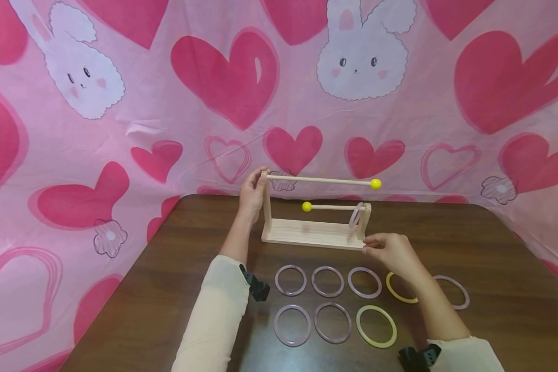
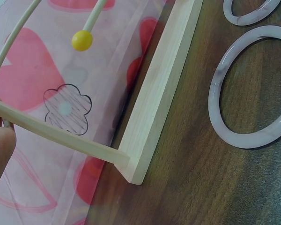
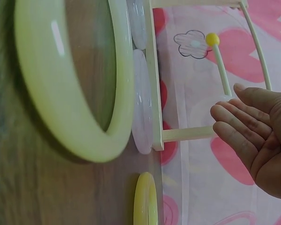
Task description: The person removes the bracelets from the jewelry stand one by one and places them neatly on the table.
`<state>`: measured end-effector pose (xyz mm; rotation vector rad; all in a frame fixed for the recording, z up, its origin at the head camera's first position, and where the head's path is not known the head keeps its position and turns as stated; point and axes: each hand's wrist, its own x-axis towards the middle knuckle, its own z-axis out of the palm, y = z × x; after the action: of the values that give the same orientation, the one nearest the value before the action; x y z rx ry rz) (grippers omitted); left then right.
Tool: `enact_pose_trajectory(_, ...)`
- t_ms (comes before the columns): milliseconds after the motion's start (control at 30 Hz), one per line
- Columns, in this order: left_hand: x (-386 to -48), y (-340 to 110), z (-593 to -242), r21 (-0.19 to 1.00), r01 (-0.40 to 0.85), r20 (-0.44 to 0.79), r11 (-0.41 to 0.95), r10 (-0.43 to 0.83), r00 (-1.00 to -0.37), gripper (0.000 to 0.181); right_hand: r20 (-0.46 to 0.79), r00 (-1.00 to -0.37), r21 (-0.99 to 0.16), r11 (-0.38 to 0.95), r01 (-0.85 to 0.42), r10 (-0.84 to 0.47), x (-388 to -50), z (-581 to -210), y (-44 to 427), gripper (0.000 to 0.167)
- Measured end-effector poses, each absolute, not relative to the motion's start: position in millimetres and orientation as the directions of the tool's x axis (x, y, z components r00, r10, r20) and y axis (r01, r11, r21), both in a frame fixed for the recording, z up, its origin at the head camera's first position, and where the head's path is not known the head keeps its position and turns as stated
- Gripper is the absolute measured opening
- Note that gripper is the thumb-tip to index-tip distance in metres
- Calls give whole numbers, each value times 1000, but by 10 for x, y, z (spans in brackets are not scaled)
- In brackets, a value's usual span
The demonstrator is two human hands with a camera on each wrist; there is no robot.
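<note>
A pale wooden rack [image 1: 313,233] has two posts, with a long upper rod [image 1: 321,180] and a shorter lower rod [image 1: 335,207], each tipped with a yellow ball. One pale pink-purple ring [image 1: 352,220] hangs on the lower rod, by the right post. My left hand [image 1: 252,196] grips the top of the left post, its fingers partly hidden behind the wood. At the base's right end, my right hand [image 1: 392,253] touches the corner with its fingertips. The right wrist view shows that hand [image 3: 267,145] with fingers extended and thumb apart.
Several pale purple rings [image 1: 276,281] lie in two rows on the brown table [image 1: 167,310] in front of the rack. Two yellow rings [image 1: 376,344] are among them, one partly under my right forearm. A pink heart-print cloth [image 1: 190,113] hangs behind the table.
</note>
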<state>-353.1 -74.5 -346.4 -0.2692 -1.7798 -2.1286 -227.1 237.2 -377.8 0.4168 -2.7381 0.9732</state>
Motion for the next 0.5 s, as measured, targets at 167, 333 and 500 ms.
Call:
enact_pose_trajectory(167,-3536,-746,-3465,910,381,362,-160,-137,-922,33,265,-945,-604,730,-319,-194,-2279,-3773,2362,22)
enact_pose_trajectory(333,-3530,-740,-3459,912,377,357,-162,-140,-923,32,256,-948,-615,724,-312,-191,-2300,-3774,2358,23)
enact_pose_trajectory(500,-3527,-736,-3455,913,379,358,-154,-147,-922,32,270,-944,-609,726,-320,-190,-2321,-3767,2341,25)
